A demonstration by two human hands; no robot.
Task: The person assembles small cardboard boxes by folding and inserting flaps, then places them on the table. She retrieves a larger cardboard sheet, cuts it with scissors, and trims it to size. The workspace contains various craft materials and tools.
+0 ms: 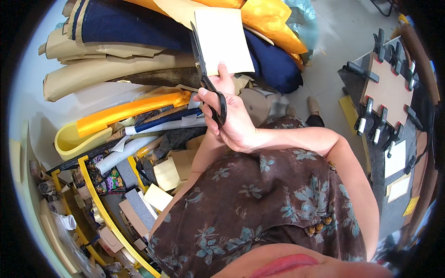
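Note:
My left hand (225,82) grips a pale cream rectangular sheet (223,39) by its near edge, thumb on top. Most of that hand's fingers are hidden behind the sheet and my other hand. Through the handle loops of a pair of black scissors (200,62) go the fingers of my right hand (234,121), crossing in front of my left wrist. The scissors point away from me, their blades running along the sheet's left edge. Whether the blades touch the sheet, I cannot tell.
Rolled navy material (134,25), tan rolls (116,74) and orange sheets (266,23) are piled beyond my hands. Yellow-edged shelving (99,204) with scraps stands left. At right, several black clamps (381,123) grip a brown board (387,88) on a table. Grey floor (340,23) lies between.

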